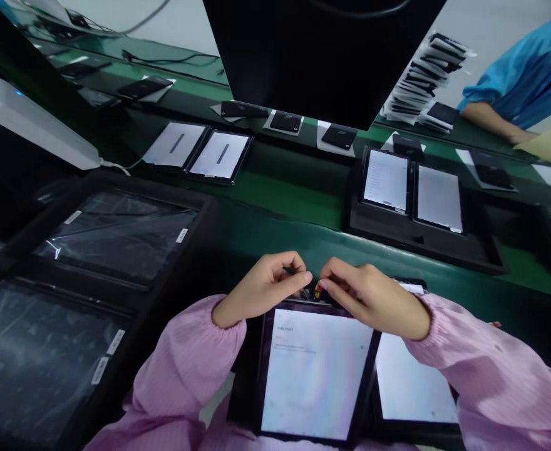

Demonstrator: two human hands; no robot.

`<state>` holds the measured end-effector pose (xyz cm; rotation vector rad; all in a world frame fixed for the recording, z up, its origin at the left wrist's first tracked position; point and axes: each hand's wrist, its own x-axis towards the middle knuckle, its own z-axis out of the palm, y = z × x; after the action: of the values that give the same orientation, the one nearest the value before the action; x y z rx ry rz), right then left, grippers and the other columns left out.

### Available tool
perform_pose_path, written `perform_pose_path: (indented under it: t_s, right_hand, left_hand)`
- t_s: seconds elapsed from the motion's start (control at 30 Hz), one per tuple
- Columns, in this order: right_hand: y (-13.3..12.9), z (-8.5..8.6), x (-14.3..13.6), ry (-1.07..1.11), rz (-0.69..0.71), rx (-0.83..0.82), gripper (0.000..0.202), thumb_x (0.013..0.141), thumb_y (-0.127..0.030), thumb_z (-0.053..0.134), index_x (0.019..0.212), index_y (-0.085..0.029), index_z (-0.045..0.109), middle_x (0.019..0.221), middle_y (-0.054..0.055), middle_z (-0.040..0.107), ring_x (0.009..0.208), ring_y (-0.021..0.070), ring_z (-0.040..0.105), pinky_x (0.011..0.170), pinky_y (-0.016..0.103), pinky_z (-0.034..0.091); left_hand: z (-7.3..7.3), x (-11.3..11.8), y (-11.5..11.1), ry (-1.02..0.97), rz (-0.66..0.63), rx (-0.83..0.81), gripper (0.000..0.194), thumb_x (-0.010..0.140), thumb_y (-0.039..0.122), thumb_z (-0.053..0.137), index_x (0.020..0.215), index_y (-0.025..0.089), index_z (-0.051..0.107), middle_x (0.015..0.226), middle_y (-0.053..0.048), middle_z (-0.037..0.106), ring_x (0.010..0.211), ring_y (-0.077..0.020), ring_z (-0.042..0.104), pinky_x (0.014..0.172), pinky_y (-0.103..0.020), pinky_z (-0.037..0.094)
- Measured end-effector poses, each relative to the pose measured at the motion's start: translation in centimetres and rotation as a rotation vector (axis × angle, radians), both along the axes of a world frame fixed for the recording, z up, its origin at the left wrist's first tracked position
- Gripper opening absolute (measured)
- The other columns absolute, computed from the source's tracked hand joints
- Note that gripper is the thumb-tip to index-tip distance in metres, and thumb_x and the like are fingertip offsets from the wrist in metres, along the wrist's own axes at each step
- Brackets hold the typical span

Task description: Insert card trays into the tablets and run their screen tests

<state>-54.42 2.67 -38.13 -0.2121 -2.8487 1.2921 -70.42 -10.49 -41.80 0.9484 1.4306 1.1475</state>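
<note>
A tablet (315, 376) with a lit white screen stands tilted toward me, low in the middle of the head view. At its top edge, my right hand (372, 294) pinches a small black card with red and yellow print, which looks like a memory card (317, 291). My left hand (261, 288) is closed at the same edge, thumb and index finger close together; whatever they hold is too small to make out. Another lit tablet (414, 382) lies to the right, partly under my right forearm.
Film-covered tablets (116, 235) lie in black trays on the left. Two lit tablets (198, 150) rest at the back left, and a black tray (482, 247) holds two more at right. A dark monitor (322, 56) overhangs the bench. A co-worker's blue sleeve (520, 78) shows at far right.
</note>
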Motion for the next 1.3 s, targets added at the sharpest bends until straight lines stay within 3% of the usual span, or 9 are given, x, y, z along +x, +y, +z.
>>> perform_pose_path:
  t_s: [0.2,0.5,0.77,0.9,1.1,1.3]
  right_hand:
    - [-0.2,0.5,0.2,-0.033,0.028,0.044,0.014,0.098,-0.028,0.037,0.089,-0.020,0.045,0.055,-0.007,0.046,0.042,0.0072,0.039,0.045,0.021,0.028]
    - [0.1,0.4,-0.4,-0.051,0.133,0.069,0.014,0.097,-0.023,0.037,0.085,-0.020,0.043,0.058,-0.006,0.045,0.045,0.0060,0.038,0.048,0.021,0.027]
    - [0.4,-0.4,-1.0,0.002,0.227,0.001,0.016,0.095,-0.017,0.039,0.080,-0.022,0.037,0.053,-0.010,0.029,0.042,0.0051,0.025,0.046,0.022,0.021]
    - [0.8,-1.1,-1.2,-0.045,0.218,-0.031,0.016,0.095,-0.018,0.040,0.079,-0.022,0.038,0.053,-0.010,0.030,0.042,0.0056,0.026,0.047,0.022,0.021]
    - [1.5,-1.5,-1.4,-0.120,0.138,-0.117,0.011,0.095,-0.024,0.045,0.085,-0.020,0.044,0.055,-0.009,0.045,0.044,0.0056,0.037,0.048,0.020,0.027]
    - [1.5,-1.6,-1.4,-0.061,0.155,-0.099,0.016,0.095,-0.023,0.044,0.079,-0.021,0.040,0.052,-0.010,0.037,0.043,0.0054,0.031,0.048,0.021,0.025]
  left_hand:
    - [-0.3,0.7,0.3,-0.088,0.032,0.058,0.027,0.084,0.039,0.060,0.073,0.016,0.049,0.060,0.005,0.050,0.050,-0.0061,0.045,0.049,-0.019,0.034]
    - [-0.8,0.7,0.2,-0.113,0.067,0.067,0.028,0.083,0.039,0.063,0.073,0.017,0.049,0.064,0.003,0.051,0.054,-0.0075,0.048,0.050,-0.020,0.036]
    - [-1.5,0.5,0.5,-0.100,0.065,0.076,0.025,0.083,0.037,0.060,0.073,0.016,0.050,0.066,0.004,0.048,0.055,-0.0065,0.044,0.051,-0.020,0.035]
    - [-1.9,0.4,0.8,-0.107,0.074,0.063,0.025,0.082,0.037,0.061,0.074,0.016,0.050,0.066,0.004,0.051,0.054,-0.0061,0.046,0.052,-0.020,0.037]
    - [-1.9,0.5,1.1,-0.122,0.109,0.078,0.026,0.081,0.036,0.063,0.071,0.015,0.050,0.063,0.005,0.050,0.053,-0.0055,0.045,0.051,-0.018,0.036]
    - [-2.0,0.5,1.1,-0.128,0.120,0.068,0.026,0.080,0.037,0.063,0.072,0.015,0.050,0.066,0.004,0.052,0.055,-0.0063,0.048,0.053,-0.019,0.039]
